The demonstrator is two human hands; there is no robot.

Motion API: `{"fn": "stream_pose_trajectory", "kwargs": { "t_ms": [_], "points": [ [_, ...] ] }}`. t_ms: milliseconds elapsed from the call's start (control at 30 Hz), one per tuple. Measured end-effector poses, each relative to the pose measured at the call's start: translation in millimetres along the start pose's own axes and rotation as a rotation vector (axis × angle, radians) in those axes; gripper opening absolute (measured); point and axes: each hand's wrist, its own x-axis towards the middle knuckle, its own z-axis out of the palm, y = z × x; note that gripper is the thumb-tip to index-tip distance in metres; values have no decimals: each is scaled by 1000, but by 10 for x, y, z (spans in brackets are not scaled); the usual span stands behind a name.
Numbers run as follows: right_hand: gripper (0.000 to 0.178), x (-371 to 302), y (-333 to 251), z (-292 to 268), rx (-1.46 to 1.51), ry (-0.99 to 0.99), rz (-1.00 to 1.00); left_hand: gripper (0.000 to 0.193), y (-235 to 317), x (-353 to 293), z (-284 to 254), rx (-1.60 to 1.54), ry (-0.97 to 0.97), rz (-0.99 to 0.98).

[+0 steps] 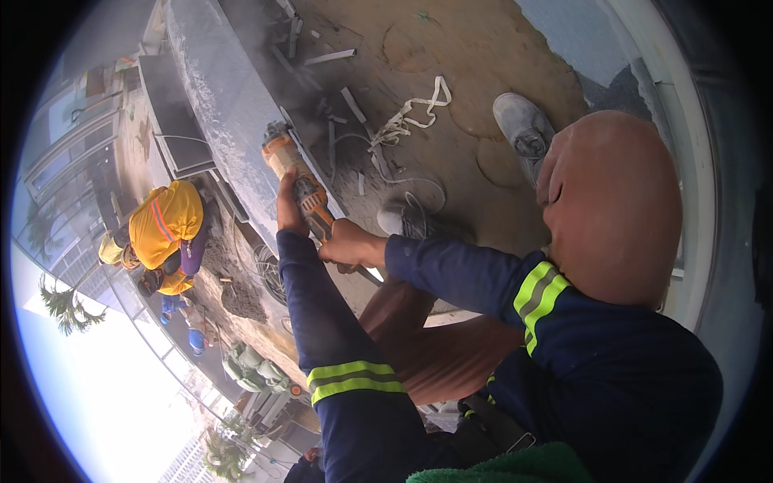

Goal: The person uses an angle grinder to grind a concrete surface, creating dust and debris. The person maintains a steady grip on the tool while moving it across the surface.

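Both my hands are closed around an orange and black angle grinder [281, 155]. My left hand [290, 207] wraps the forward part of its body, near the head. Further back, my right hand [354, 244] grips the rear handle. The grinder's dark head lies against the edge of a long grey slab [217, 80], whose surface is streaked with pale dust. Grey dust hangs in the air around and beyond the head. The disc itself cannot be made out.
Cut strips [330, 57] and a tangled white strap [411, 113] lie on the sandy ground [475, 48]. A thin cable [439, 189] curves near my shoe [523, 133]. People in yellow tops [167, 223] crouch at left. A wire coil [270, 272] sits beside the slab.
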Motion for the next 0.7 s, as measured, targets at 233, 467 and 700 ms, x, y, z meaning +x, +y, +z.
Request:
{"fn": "stream_pose_trajectory", "kwargs": {
  "t_ms": [233,467,700],
  "points": [
    [18,42,-51,3,-53,44,-29,51,14,124,-64,69,30,17],
    [21,-378,-12,36,-160,184,-61,56,-79,-196,201,56,0,22],
    [18,-906,-171,193,-233,152,-287,63,454,-844,672,138,-74,239]
  ]
}}
